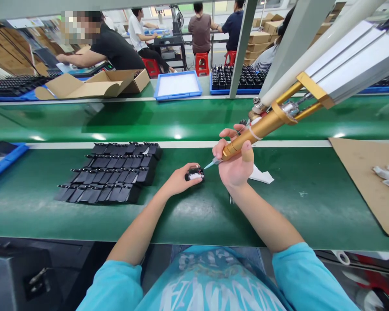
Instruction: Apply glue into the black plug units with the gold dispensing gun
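Above the green worktop, the left hand pinches a small black housing; the right hand holds a gold dispenser, its blue nozzle aimed there. Dispensing seems in hand, though contact is unclear; the next move calls for steady aim.

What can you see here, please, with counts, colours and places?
device part: one, black-white, centre
dispenser: one, gold, upper right
housings: four rows, black, left
paper: one, white, right of centre
cardboard sheet: one, brown, right
glove-like cloth: count unclear, white, right
trays: several, blue, back and left
cartons: several, brown, background
stools: three, red, background
workbench: one, green, foreground
co-workers: several, varied clothing, background
left hand: one, bare, holding device part
right hand: one, bare, around dispenser
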`<state>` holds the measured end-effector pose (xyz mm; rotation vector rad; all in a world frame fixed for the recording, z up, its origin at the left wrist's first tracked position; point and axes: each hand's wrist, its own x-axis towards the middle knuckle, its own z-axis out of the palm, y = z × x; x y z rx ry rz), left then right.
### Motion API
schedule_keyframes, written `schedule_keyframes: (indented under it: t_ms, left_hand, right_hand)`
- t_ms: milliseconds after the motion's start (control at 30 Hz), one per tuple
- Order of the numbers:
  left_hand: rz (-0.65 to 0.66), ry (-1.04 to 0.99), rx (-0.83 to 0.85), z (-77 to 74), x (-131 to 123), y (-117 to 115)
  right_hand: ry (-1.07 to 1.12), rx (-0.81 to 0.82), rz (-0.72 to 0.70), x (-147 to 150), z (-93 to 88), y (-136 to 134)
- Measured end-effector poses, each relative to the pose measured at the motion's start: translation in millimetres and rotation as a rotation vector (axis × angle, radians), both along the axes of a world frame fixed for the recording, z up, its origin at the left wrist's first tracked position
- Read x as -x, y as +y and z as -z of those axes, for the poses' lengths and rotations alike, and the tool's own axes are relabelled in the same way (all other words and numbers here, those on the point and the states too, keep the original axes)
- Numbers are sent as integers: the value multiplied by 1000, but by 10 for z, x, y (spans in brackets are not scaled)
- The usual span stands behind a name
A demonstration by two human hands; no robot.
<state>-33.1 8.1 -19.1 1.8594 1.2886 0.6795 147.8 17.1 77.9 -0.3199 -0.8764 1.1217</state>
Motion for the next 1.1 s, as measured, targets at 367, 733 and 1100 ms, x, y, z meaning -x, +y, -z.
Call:
schedule_keyframes:
  t_ms: [367,733,1100]
  left_hand:
    - [61,14,-332,5,-103,-62]
    - [182,331,-552,136,-176,-74]
    - [-87,-149,-91,125,-187,-61]
  right_hand:
    - [-34,5,-13,-12,34,12]
    - [-18,-7,-15,-17,48,24]
    - [-12,7,6,-30,38,41]
